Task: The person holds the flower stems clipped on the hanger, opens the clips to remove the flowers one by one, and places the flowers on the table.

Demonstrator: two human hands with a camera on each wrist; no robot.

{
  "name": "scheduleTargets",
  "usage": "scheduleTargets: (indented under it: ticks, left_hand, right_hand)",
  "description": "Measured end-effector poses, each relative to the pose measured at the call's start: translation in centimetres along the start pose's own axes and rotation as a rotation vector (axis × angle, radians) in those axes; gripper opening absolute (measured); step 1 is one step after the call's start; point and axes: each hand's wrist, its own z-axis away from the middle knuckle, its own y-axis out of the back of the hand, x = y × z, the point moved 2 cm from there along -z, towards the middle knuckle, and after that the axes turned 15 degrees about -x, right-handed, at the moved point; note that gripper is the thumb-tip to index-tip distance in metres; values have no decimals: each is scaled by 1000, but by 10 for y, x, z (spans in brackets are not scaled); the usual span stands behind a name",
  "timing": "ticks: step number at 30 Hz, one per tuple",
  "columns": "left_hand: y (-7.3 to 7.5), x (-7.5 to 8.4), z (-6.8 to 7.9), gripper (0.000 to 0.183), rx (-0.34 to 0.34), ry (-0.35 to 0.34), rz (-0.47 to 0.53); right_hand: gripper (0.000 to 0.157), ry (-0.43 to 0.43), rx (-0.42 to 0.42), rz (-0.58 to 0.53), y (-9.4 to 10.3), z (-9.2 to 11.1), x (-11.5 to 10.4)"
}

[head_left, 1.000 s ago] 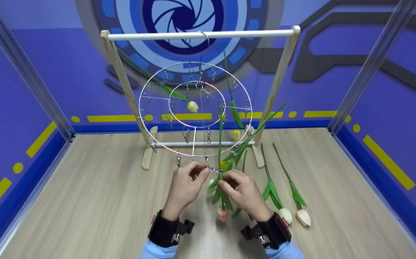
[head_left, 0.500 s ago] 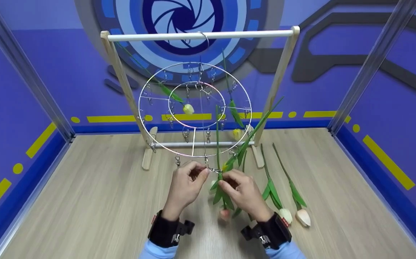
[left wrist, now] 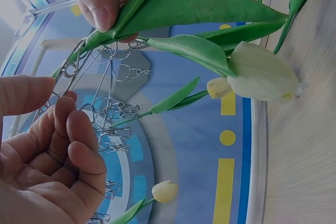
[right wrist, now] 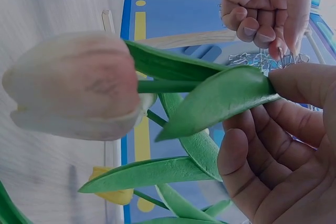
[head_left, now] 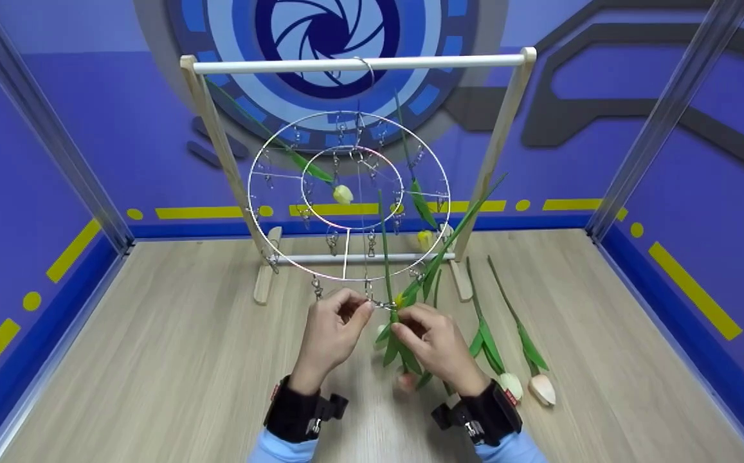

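My left hand (head_left: 333,337) pinches a metal clip (head_left: 381,305) at the near edge of a round hanging clip rack (head_left: 346,279). Beside it, my right hand (head_left: 441,341) pinches an artificial tulip by its stem and leaf base, right at the clip's tip. This pink-and-white tulip (right wrist: 73,85) points bloom down, its stem rising in front of the rack. In the left wrist view the clip's wire loops (left wrist: 70,69) show between the left thumb and fingers, against the green leaf (left wrist: 194,11). A white tulip (left wrist: 262,72) hangs close behind the hands.
A wooden stand (head_left: 499,128) with a white top bar (head_left: 436,62) carries the rack. Pale yellow (head_left: 343,194) and yellow (head_left: 424,240) tulips hang toward the back. Right of the hands, a white tulip (head_left: 510,386) and a peach tulip (head_left: 543,390) lie on the table.
The held tulip has tilted: its stem top shifts left and its bloom slightly right. Both hands stay nearly in place. The pale yellow tulip at the back sways slightly.
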Motion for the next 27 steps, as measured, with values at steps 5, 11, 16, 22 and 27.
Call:
scheduleTargets:
  ticks: [5,11,16,22,27]
  left_hand:
    - [0,0,0,9,1,-2,1]
    - [1,0,0,9,-2,7,6]
    - [1,1,0,9,-1,4,12]
    - [1,1,1,9,-3,-1,20]
    - [1,0,0,9,6,-9,24]
  right_hand:
    - [4,2,0,0,0,0,1]
    - [4,-8,-11,-11,1,0,0]
    - [4,-17,-25,-18,2,0,0]
    - [4,-15,-28,-16,3,0,2]
    - [4,5,-25,-16,3,0,2]
